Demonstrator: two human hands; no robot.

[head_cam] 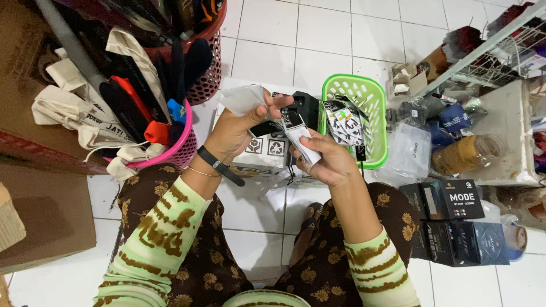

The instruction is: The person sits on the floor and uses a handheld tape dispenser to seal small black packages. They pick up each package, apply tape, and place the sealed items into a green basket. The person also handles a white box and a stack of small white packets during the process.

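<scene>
1. White tiled floor (267, 23): I sit on it, goods ringed within arm's reach.
2. Flat white cardboard box with black recycling symbols (267, 149): lies before my knees, under my hands as a work surface.
3. Pink round plastic basket (181, 149): at my left, stuffed with cream cloth bags and dark items.
4. Green slotted plastic basket (372, 99): just beyond my right hand, collecting small printed packets.
5. Black printed cartons (452, 200): stacked by my right knee.
6. Left hand (233, 132): raised, its grip pinched shut on a thin white paper sleeve (243, 96).
7. Right hand (327, 159): its grip closed around a small white-and-black packet (298, 133), held between both hands above the box.
</scene>
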